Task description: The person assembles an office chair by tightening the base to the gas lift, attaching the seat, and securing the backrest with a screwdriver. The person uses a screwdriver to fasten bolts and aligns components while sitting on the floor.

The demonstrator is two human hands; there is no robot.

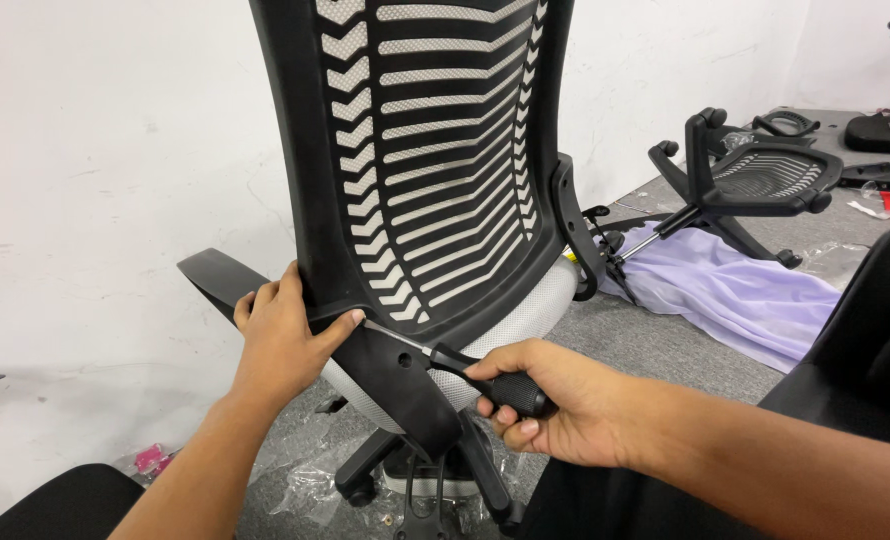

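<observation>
A black office chair backrest (435, 150) with a ribbed white mesh stands upright in front of me, joined to a grey mesh seat (525, 315). My left hand (280, 335) grips the lower left edge of the backrest frame, thumb pressed on the black bracket (390, 375). My right hand (550, 400) holds a screwdriver (465, 365) by its black handle. Its metal tip points at the bracket near my left thumb, beside a small round hole.
A black armrest (215, 275) juts out left of the chair. The chair base (420, 480) stands on crumpled clear plastic over grey carpet. A lilac cloth (735, 290) and an overturned chair part (755, 180) lie at right. A white wall is behind.
</observation>
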